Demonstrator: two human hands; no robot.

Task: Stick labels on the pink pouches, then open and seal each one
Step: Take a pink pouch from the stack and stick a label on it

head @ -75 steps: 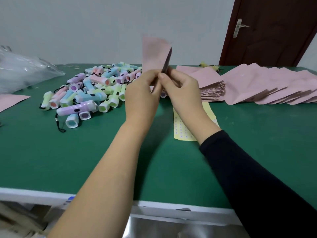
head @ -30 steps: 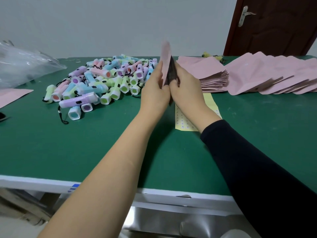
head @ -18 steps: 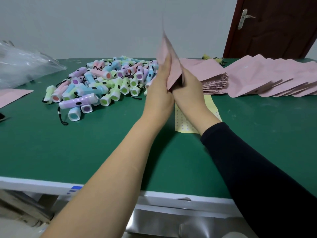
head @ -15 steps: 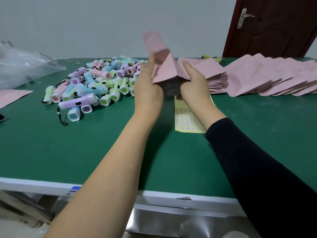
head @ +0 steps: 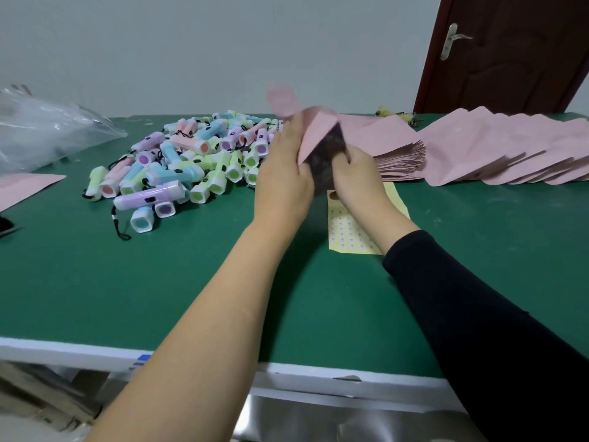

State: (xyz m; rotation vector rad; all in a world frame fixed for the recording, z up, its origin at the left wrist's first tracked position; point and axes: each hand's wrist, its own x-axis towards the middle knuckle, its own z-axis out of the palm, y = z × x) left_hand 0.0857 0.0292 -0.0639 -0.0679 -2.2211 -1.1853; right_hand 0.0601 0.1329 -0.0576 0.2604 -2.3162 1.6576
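Both my hands hold one pink pouch (head: pixel 315 132) in the air above the green table (head: pixel 127 282). My left hand (head: pixel 283 173) grips its left side and my right hand (head: pixel 357 173) grips its right side. The pouch mouth is spread apart and its dark inside (head: pixel 325 161) shows between my hands. The top of the pouch is blurred. A yellow label sheet (head: pixel 347 231) with rows of small stickers lies flat under my right wrist. A thick stack of pink pouches (head: pixel 392 148) lies just behind my hands.
A row of overlapping pink pouches (head: pixel 510 151) fans out at the back right. A heap of pastel flashlights (head: pixel 185 161) lies at the left. A clear plastic bag (head: pixel 41 129) and another pink pouch (head: pixel 22 186) sit at the far left. A brown door (head: pixel 510 52) stands behind.
The pouch was flat and upright between my pressed hands. My hands have since drawn apart and lowered a little, and the pouch mouth has spread to show its dark inside.
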